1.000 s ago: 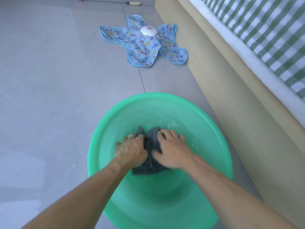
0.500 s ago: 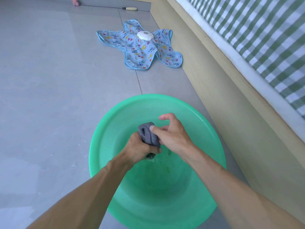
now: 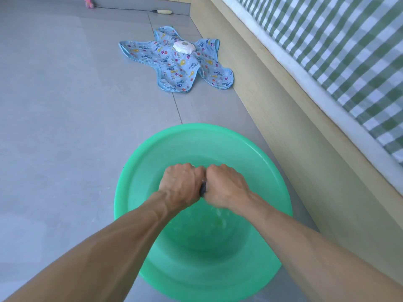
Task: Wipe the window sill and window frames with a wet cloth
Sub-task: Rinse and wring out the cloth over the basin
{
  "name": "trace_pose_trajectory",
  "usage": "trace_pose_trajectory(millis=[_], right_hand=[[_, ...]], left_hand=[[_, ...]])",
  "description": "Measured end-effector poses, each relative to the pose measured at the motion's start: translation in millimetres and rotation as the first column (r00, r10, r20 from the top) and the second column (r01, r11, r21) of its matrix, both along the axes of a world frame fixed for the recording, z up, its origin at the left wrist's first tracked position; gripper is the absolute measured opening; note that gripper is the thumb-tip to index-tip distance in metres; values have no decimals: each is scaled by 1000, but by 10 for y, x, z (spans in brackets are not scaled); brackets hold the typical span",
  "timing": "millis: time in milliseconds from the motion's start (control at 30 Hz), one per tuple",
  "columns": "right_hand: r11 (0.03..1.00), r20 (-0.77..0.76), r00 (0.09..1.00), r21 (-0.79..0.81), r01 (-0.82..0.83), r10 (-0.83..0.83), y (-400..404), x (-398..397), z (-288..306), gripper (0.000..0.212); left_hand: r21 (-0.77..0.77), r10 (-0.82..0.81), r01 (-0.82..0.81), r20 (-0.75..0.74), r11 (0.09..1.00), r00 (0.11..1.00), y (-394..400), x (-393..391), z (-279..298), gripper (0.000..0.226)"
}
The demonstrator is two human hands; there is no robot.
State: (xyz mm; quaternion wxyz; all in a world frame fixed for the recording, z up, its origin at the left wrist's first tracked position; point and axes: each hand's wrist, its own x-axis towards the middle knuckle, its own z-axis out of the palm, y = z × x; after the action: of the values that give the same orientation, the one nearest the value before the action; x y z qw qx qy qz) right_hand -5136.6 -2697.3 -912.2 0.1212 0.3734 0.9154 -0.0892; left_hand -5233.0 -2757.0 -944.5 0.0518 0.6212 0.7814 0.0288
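A green plastic basin (image 3: 139, 177) stands on the grey tiled floor with a little water in its bottom. Above it, my left hand (image 3: 181, 186) and my right hand (image 3: 224, 186) are clenched side by side, knuckles touching. Both grip the dark grey cloth (image 3: 203, 189), of which only a small sliver shows between the fists. The rest of the cloth is hidden inside my hands.
A blue patterned cloth (image 3: 185, 68) lies spread on the floor farther away, with a white round object (image 3: 184, 47) on top. A light wooden bed frame (image 3: 283, 118) with a green checked cover (image 3: 340, 51) runs along the right. A handled tool (image 3: 162, 12) lies by the far wall.
The cloth was lying in the basin under both hands, then was lifted and bunched up. Now both fists are clenched tightly round it above the basin.
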Motion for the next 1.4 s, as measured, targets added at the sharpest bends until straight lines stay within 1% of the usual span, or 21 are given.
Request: trace_pose_trajectory(millis=[67,167,233,267,333,400,467,533,600,667,700,767,833,867,1000,1100,1167,1200,1267,1333,1400], right_hand=[[957,-25,991,-263,120,-131,0,-48,-19,9],[783,-28,943,-566,259,-332,0,-70,-58,27],[681,-61,893,-670,294,-445,-15,-79,-72,20],[700,-113,882,-657,279,-458,-30,-72,-78,17],[891,-222,931,-417,179,-291,-82,-23,-136,67],[997,-287,958,-66,-40,19,-180,61,-240,94],[952,-222,944,240,-188,243,-200,129,-319,101],[893,-169,942,401,-202,289,-104,164,-366,94],[870,-129,943,441,-222,306,-35,140,-247,60],[914,-50,973,358,-191,223,5,72,-60,28],[953,-20,988,269,-140,151,17,48,-14,22],[998,-8,1000,65,8,-7,35,-7,-24,17],[981,1,992,-152,124,-125,69,-73,-55,4],[952,12,987,-261,158,-160,104,-97,-81,10],[749,106,958,-603,276,-268,177,-84,-77,31],[667,-20,925,-699,259,-380,196,-16,-73,24],[790,-192,909,-580,199,-370,191,60,-129,76],[887,-254,926,-437,148,-280,163,120,-170,91],[998,-285,957,-19,-66,58,74,208,-297,98],[923,-203,931,306,-234,304,-9,246,-395,97],[862,-216,895,428,-272,390,-10,257,-441,85]], left_hand=[[110,-106,112,-64,988,992,-48,-62,-33,16],[285,-213,238,-116,928,970,-104,-208,-136,33],[246,-201,220,-101,944,974,-129,-212,-145,30],[198,-143,154,-69,968,987,-131,-180,-93,25],[39,62,-63,45,997,997,-76,-171,-14,25],[-160,169,-123,315,979,934,25,-207,15,31],[-343,197,52,650,938,734,107,-269,74,31],[-475,304,169,759,864,576,128,-263,101,24],[-461,270,143,713,876,647,143,-191,118,14],[-345,160,58,570,937,806,156,-67,114,8],[-292,127,14,458,956,880,149,-25,116,4],[-187,104,-65,207,980,973,112,25,136,19],[-121,32,-30,12,992,999,80,26,88,25],[-99,-12,7,-42,995,999,66,21,65,24],[-30,-155,152,-157,988,975,5,-4,47,25],[-19,-136,135,-168,991,976,-6,21,75,32],[-107,45,-48,-32,993,998,17,-39,66,33],[-190,184,-158,124,969,975,49,-93,57,29],[-387,407,-221,508,895,759,141,-229,32,13],[-526,467,-39,716,850,519,155,-266,39,9],[-555,456,160,789,816,411,112,-216,78,21]])
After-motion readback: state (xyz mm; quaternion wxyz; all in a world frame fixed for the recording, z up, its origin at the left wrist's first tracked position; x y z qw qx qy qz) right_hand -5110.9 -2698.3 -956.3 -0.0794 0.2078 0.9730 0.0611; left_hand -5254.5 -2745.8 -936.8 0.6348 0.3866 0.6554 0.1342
